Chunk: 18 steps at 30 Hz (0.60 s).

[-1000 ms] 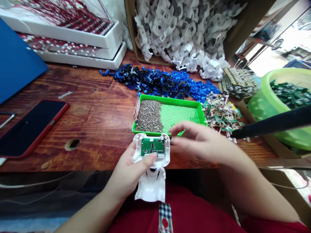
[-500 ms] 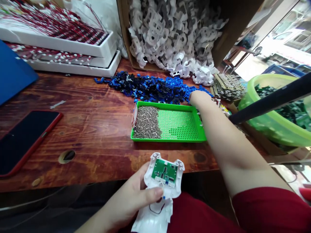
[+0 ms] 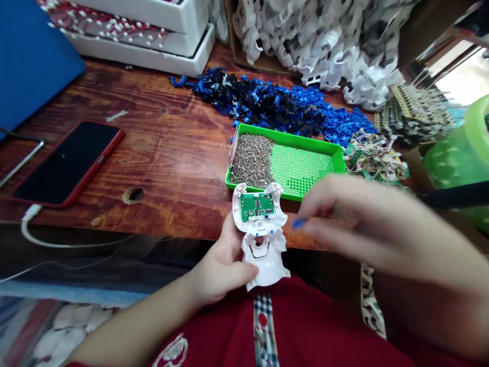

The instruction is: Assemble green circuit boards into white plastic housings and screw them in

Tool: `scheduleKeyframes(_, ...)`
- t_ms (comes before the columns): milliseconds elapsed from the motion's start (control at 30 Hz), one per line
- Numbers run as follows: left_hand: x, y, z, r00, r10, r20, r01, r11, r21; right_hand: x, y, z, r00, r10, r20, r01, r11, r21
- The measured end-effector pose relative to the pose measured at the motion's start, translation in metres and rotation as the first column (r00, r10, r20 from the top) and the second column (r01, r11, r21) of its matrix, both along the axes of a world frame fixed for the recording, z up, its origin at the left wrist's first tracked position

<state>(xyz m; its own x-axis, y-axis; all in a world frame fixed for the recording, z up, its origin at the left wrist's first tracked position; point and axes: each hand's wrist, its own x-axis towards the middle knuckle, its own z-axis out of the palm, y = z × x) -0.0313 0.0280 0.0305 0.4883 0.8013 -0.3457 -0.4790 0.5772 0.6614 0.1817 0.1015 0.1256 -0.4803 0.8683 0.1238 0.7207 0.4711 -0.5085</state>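
Observation:
My left hand [image 3: 229, 260] grips a white plastic housing [image 3: 267, 262] from the left, thumb across its lower part. A green circuit board [image 3: 257, 206] sits in the upper part of the housing. My right hand [image 3: 336, 214], smeared by motion, is just right of the housing and apart from it. Between its fingertips is a small blue plastic piece [image 3: 299, 223]; its exact shape is blurred. Behind the housing stands a green tray [image 3: 305, 137], with many small metal screws [image 3: 252, 160] heaped in its left half.
Blue and black plastic parts [image 3: 267, 102] lie piled behind the tray. White housings [image 3: 324, 46] fill a cardboard box at the back. Small boards [image 3: 376, 155] lie right of the tray. A phone [image 3: 69, 163] with a cable is at left; a yellow-green tub [image 3: 458, 153] stands at right.
My right hand has come back from the blue pile towards the housing, with a small blue piece in its fingers. My left thumb sits lower on the housing. The view has tilted down.

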Motion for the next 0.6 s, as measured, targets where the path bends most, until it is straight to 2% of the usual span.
scheduleKeyframes(33, 0.002, 0.0, -0.001, 1.0, 0.005, -0.014, -0.004, 0.999, 0.038, -0.005, -0.018, -0.003, 0.981, 0.195, 0.006, -0.194, 0.98, -0.054)
scheduleKeyframes(67, 0.005, 0.0, -0.002, 1.0, 0.005, -0.027, -0.003, 0.997, 0.072, -0.01, -0.031, -0.007, 0.949, 0.313, 0.046, -0.309, 0.948, -0.072)
scheduleKeyframes(133, 0.01, 0.0, -0.003, 0.999, -0.002, -0.039, 0.007, 0.992, 0.122, -0.017, -0.048, -0.021, 0.911, 0.392, 0.13, -0.388, 0.92, -0.057)
scheduleKeyframes(233, 0.017, -0.003, -0.003, 0.999, -0.012, -0.048, 0.02, 0.987, 0.159, -0.023, -0.053, -0.041, 0.916, 0.344, 0.208, -0.356, 0.934, 0.026)
scheduleKeyframes(333, 0.023, -0.006, -0.001, 0.997, 0.009, -0.081, 0.005, 0.986, 0.166, -0.022, -0.054, -0.053, 0.938, 0.296, 0.182, -0.318, 0.942, 0.108)
scheduleKeyframes(500, 0.031, -0.007, 0.002, 0.992, 0.057, -0.108, -0.037, 0.983, 0.181, -0.018, -0.062, -0.06, 0.973, 0.18, 0.147, -0.211, 0.948, 0.24)
scheduleKeyframes(600, 0.034, -0.006, 0.004, 0.99, 0.089, -0.105, -0.07, 0.981, 0.179, -0.017, -0.067, -0.062, 0.974, 0.182, 0.137, -0.214, 0.936, 0.278)
